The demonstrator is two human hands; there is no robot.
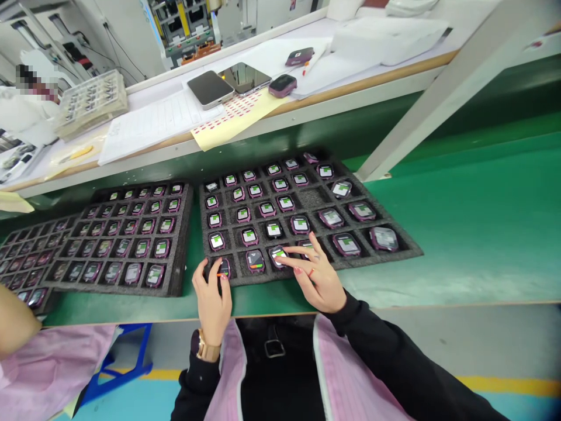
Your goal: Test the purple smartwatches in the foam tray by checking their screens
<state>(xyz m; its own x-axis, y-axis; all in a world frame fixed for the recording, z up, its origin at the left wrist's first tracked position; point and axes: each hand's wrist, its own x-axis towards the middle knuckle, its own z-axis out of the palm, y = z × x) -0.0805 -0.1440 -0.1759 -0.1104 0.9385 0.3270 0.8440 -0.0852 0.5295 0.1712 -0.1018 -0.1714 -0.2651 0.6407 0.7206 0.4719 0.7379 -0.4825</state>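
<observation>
A black foam tray [307, 202] lies on the green belt, its pockets filled with several purple smartwatch bodies with lit screens. My left hand [213, 295] rests at the tray's near edge, thumb and fingers pinched around the watch [223, 269] in the front-left pocket. My right hand [316, 275] lies flat over the front row with fingers stretched out; its fingertips touch the watch [277, 255] in the front row. Between the two hands sits another watch [255, 261] with a dark screen.
A second foam tray [184, 234] of watches lies to the left, a third [17, 240] beyond it. Another person's arm [15, 321] enters at lower left. The shelf behind holds two phones [228, 85], papers and a parts tray [90, 102]. A white post [433, 99] slants at right.
</observation>
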